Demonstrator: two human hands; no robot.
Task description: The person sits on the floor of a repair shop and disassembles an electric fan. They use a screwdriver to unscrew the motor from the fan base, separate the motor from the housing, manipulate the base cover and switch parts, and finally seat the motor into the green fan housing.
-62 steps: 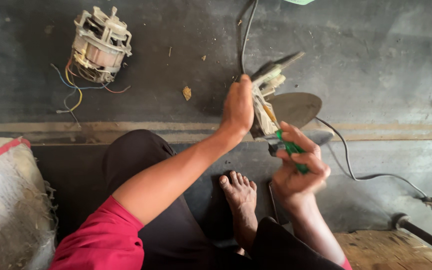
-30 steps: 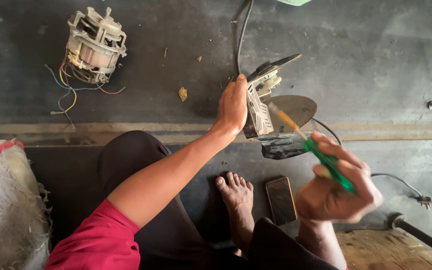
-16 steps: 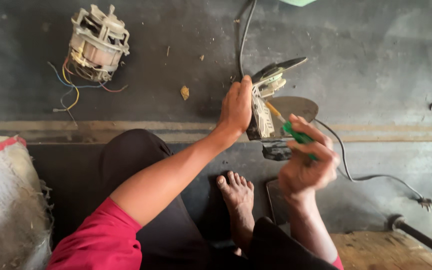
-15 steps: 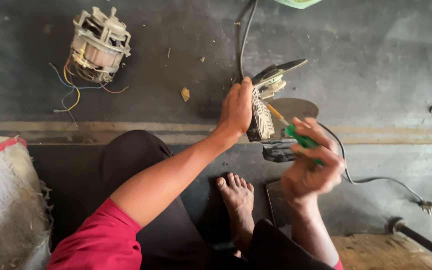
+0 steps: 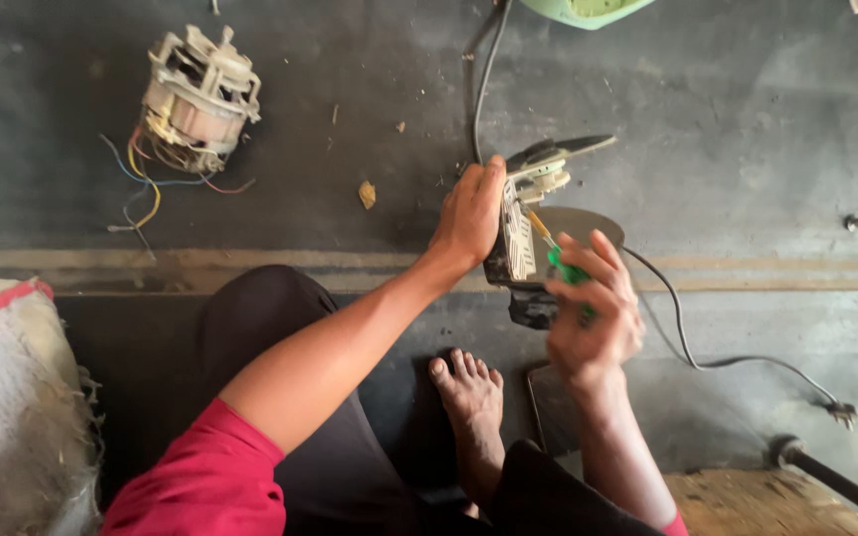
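Sacking [image 5: 12, 397], coarse and frayed, lies at far left. Motor [image 5: 196, 99], bare metal with loose coloured wires, sits well apart on rough grey concrete [image 5: 747, 129]. Left hand [image 5: 471, 210] is closed around the side of an upright appliance [image 5: 520, 238] with a ribbed pale face and dark casing, standing at the step edge. Right hand [image 5: 593, 313], fingers curled, grips a green-handled screwdriver [image 5: 553, 253], tip against the appliance. Black cord [image 5: 707, 352] trails right to a plug; floor beyond stays open.
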